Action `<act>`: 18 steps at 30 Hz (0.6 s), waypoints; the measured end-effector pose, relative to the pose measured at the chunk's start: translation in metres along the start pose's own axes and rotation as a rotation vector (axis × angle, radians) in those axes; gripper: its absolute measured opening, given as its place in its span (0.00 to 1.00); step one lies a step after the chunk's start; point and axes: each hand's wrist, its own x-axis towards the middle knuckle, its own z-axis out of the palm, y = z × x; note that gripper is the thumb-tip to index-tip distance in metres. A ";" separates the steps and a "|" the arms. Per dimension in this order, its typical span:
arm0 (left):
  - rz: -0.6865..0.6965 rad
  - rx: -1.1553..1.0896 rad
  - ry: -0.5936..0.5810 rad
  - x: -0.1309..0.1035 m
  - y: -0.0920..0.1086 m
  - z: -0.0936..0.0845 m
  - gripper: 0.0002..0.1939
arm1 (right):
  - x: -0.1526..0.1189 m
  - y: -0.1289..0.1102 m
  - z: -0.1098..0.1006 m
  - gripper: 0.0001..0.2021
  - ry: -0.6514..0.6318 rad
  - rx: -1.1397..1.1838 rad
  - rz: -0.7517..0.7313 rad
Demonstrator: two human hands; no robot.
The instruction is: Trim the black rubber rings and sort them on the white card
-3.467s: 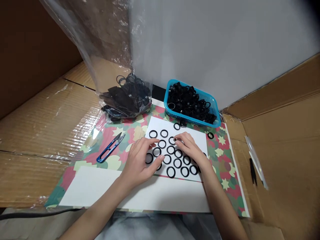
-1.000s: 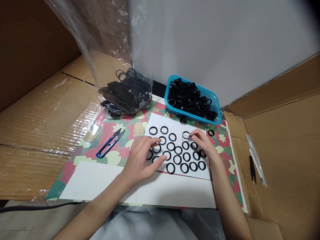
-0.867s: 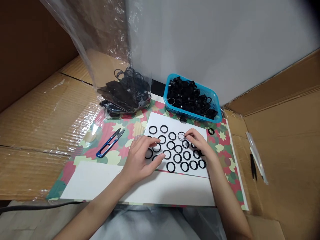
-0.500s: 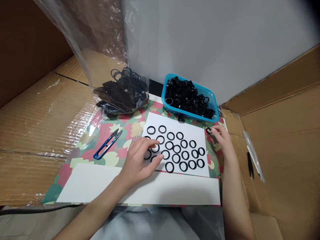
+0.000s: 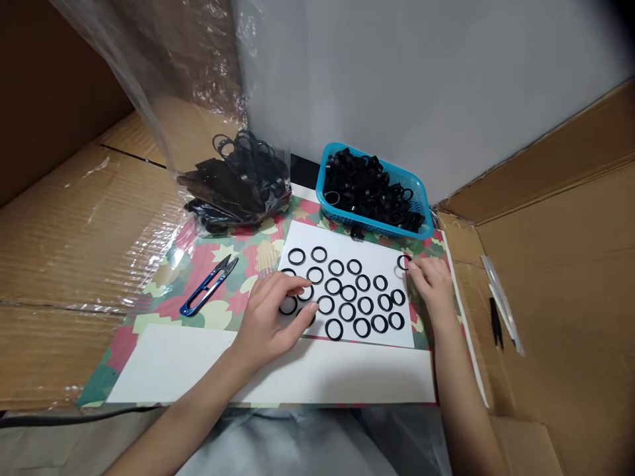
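Several black rings (image 5: 334, 329) lie spread over a white sheet (image 5: 347, 248) in front of me. My left hand (image 5: 272, 317) rests over the sheet's left side, thumb and forefinger apart, holding nothing and partly covering a few rings. At the sheet's upper right corner, my right hand (image 5: 434, 284) has its fingertips closed on the edge of one black ring (image 5: 404, 262). Behind the sheet stands a blue basket (image 5: 377, 229) heaped with black rings and small black pieces.
Blue thread snips (image 5: 206, 289) lie left of the sheet. Behind them stands a clear plastic bag (image 5: 233, 192) with black parts. A white strip (image 5: 337, 373) runs along the front edge. Black tweezers (image 5: 496, 322) lie at the right on cardboard.
My right hand has moved slightly left with the ring, from the patterned cover to the sheet's upper right corner. My left hand has stayed nearly in place. The view has shifted slightly.
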 end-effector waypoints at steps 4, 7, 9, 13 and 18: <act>0.015 0.001 0.004 0.001 0.000 0.001 0.10 | -0.015 -0.017 -0.004 0.13 0.046 -0.025 -0.147; 0.015 0.004 -0.002 0.001 0.000 0.001 0.10 | -0.019 -0.018 -0.003 0.12 0.057 -0.056 -0.153; 0.011 0.007 -0.004 0.001 0.000 0.001 0.09 | -0.020 -0.016 -0.001 0.12 0.060 -0.077 -0.155; 0.010 0.013 -0.008 0.002 -0.001 0.002 0.09 | -0.023 -0.011 0.002 0.13 0.040 -0.080 -0.141; 0.016 0.012 -0.014 0.003 -0.001 0.002 0.09 | -0.027 -0.005 0.007 0.13 -0.054 -0.016 -0.075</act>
